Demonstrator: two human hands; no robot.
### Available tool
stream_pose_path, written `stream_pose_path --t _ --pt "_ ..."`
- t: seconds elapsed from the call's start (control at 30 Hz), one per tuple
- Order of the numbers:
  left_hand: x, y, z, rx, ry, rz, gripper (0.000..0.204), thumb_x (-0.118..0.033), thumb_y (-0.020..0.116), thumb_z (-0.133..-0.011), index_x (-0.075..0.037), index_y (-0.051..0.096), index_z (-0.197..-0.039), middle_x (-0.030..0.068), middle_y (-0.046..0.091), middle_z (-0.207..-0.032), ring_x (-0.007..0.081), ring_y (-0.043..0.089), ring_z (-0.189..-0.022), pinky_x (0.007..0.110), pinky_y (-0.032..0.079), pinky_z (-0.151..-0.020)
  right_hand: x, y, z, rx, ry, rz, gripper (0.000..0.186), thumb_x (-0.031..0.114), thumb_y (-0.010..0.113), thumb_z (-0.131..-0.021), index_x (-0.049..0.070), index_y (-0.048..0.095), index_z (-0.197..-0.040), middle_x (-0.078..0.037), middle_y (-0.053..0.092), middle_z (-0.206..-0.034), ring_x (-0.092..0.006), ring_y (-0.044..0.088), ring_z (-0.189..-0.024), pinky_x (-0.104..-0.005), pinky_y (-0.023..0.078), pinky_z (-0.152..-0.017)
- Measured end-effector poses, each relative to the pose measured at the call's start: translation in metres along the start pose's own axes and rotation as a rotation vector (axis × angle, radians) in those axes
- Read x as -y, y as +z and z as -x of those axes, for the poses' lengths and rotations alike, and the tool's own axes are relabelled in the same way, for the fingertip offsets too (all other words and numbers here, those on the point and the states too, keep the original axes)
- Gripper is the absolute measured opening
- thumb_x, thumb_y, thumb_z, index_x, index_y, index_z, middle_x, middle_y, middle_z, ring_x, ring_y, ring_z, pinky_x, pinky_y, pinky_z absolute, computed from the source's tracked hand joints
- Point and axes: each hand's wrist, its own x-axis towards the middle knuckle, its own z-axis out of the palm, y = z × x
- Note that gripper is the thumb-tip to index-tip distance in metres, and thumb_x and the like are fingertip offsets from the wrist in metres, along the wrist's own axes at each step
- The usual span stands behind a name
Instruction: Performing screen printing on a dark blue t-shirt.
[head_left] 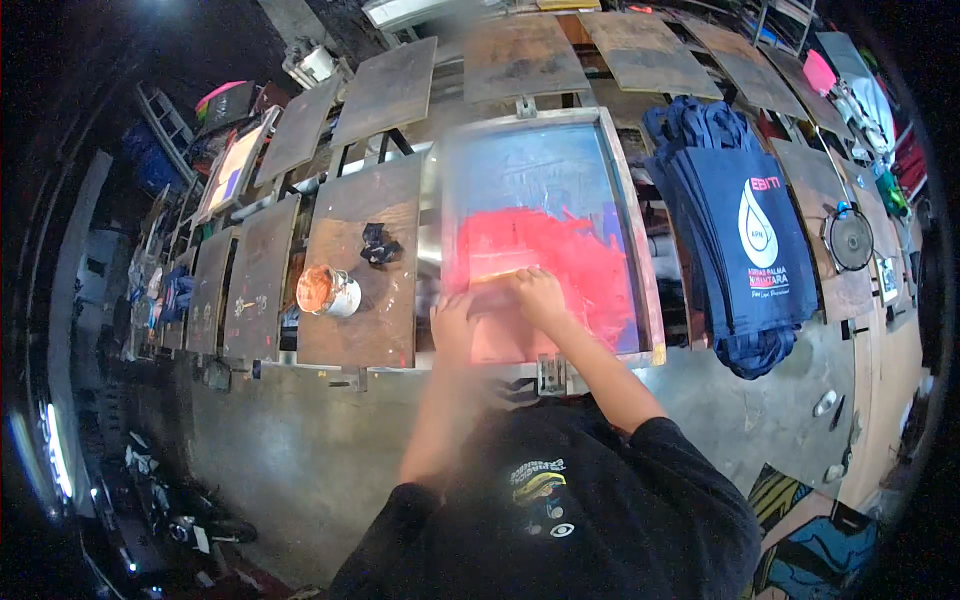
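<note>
A wooden-framed printing screen [632, 230] lies in front of me, its mesh blue at the far end. Wet pinkish-red ink [585, 265] covers the near and middle part of the mesh. Across that ink lies a squeegee [498, 289], gripped from both ends. My left hand [453, 325] closes on its left end, near the frame's left side; a blur in the picture softens this hand. My right hand [541, 295] is wrapped over the right end, fingers bent. The squeegee's lower edge is hard to make out against the ink.
Left of the screen, a brown board [390, 310] carries a white tub [343, 294] of orange-red ink and a crumpled black cloth [379, 244]. To the right lies a stack of navy printed bags [700, 230]. More boards [525, 60] line the far side. A round dark object [850, 240] sits farther right.
</note>
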Motion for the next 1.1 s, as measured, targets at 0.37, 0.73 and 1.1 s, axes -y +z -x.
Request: stream_pose_path --t 0.37,0.73,1.1 --pt "-0.008 -0.055 0.033 0.111 0.024 0.16 0.039 -0.027 0.077 -0.077 -0.007 0.069 -0.11 0.0134 0.07 -0.102 0.0331 0.061 -0.098 0.043 0.048 -0.083 0.019 -0.046 0.006 0.338 0.038 -0.215 0.013 0.019 0.063 -0.068 0.012 0.07 -0.076 -0.011 0.07 -0.079 -0.031 0.068 -0.076 -0.0453 0.054 -0.067" --pt "0.02 -0.038 -0.034 0.096 0.149 0.16 0.036 -0.033 0.067 -0.087 -0.008 0.064 -0.112 0.0147 0.065 -0.113 0.0347 0.055 -0.11 0.049 0.042 -0.095 0.015 -0.051 -0.034 0.428 0.109 -0.062 0.029 0.037 0.078 -0.066 0.013 0.068 -0.078 -0.01 0.068 -0.076 -0.0319 0.068 -0.076 -0.0472 0.054 -0.066" --pt "0.032 -0.048 0.061 0.175 0.191 0.3 0.036 -0.025 0.069 -0.085 -0.005 0.061 -0.114 0.0145 0.062 -0.109 0.0359 0.055 -0.102 0.044 0.043 -0.089 0.074 -0.053 0.049 0.147 0.129 -0.065 0.011 0.014 0.07 -0.068 0.011 0.066 -0.077 -0.011 0.067 -0.081 -0.0311 0.068 -0.077 -0.0435 0.054 -0.07"
